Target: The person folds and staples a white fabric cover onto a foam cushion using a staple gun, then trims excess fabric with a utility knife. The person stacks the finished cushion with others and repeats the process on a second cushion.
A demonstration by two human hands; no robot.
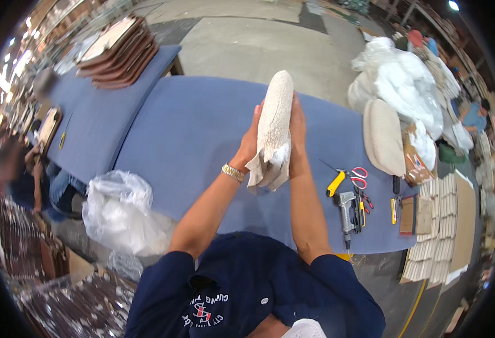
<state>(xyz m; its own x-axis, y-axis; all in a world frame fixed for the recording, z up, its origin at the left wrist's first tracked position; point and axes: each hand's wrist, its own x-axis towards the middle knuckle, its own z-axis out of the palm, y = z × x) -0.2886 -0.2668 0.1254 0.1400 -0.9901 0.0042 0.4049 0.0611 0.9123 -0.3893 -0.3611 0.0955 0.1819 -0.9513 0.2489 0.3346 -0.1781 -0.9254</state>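
Observation:
Above the blue-covered table (191,129) I hold a cream, nubbly fabric cushion (275,112) up on edge between both palms. Its rounded closed end points away from me. The near end gapes, with loose fabric flaps and some white filling (281,155) showing inside. My left hand (252,138) presses on its left side, and my right hand (298,127) presses on its right side; the fingers are partly hidden behind the cushion. A finished-looking cream cushion (383,138) lies at the table's right end.
Right of my arms lie a yellow-handled screwdriver (336,183), red-handled scissors (359,177), a staple gun (347,211) and a yellow cutter (393,211). Bags of white filling (393,79) stand far right, a plastic bag (118,203) at left. Brown padded panels (121,53) are stacked far left; a co-worker (19,169) sits beyond.

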